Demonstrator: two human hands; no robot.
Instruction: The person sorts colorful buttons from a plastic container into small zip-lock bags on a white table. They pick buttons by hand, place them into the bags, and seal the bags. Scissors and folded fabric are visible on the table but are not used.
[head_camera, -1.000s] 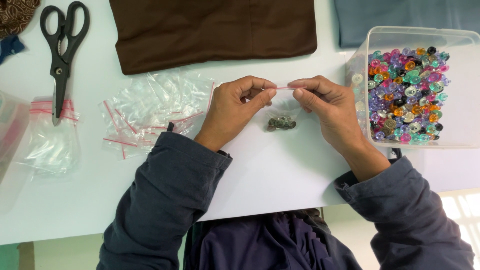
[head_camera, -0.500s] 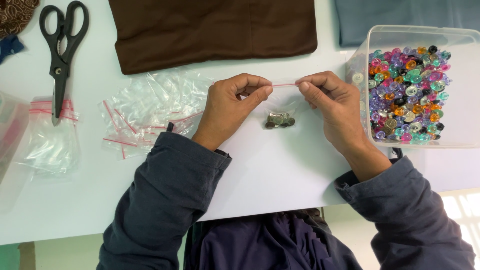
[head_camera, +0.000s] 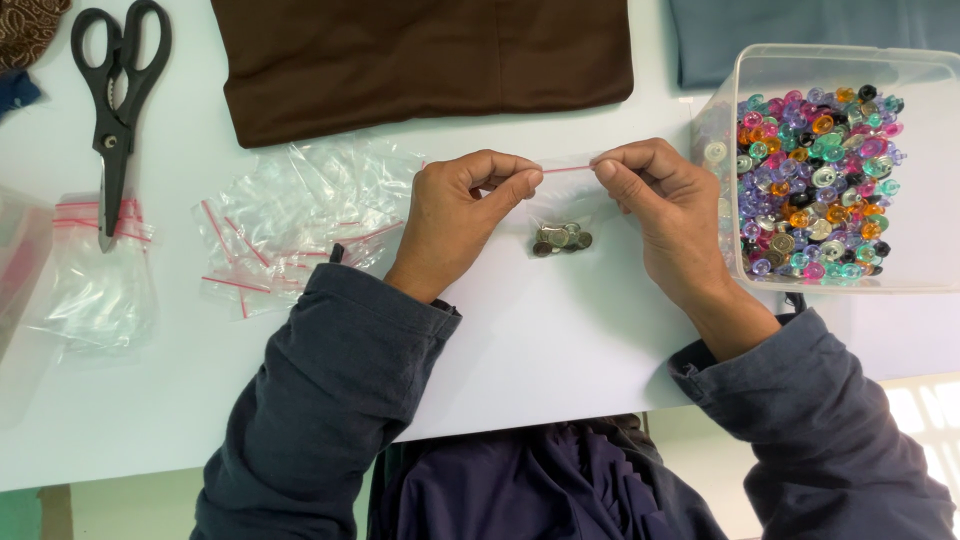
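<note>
My left hand (head_camera: 462, 215) pinches one end of the red-striped top edge of a small clear bag (head_camera: 562, 205), thumb and forefinger closed on it, and my right hand (head_camera: 655, 205) pinches the other end the same way. The bag hangs between my two hands just above the bench (head_camera: 560, 350), and a small cluster of dull metal buttons (head_camera: 560, 239) sits in its bottom; I cannot count them exactly.

To my left lies a loose pile of empty clear bags (head_camera: 300, 225) with red strips, too overlapped to count. Further left another clear bag (head_camera: 95, 270) lies apart, and one pair of black scissors (head_camera: 118, 105) rests with its tip on it. To my right stands one clear plastic box (head_camera: 830, 70) holding a heap of coloured buttons (head_camera: 815, 180) in purple, pink, orange, green and clear.

At the far edge lie one folded brown cloth (head_camera: 420, 55) and one grey-blue cloth (head_camera: 800, 25). The bench is plain white. Both my sleeves (head_camera: 330, 400) are dark blue-grey.
</note>
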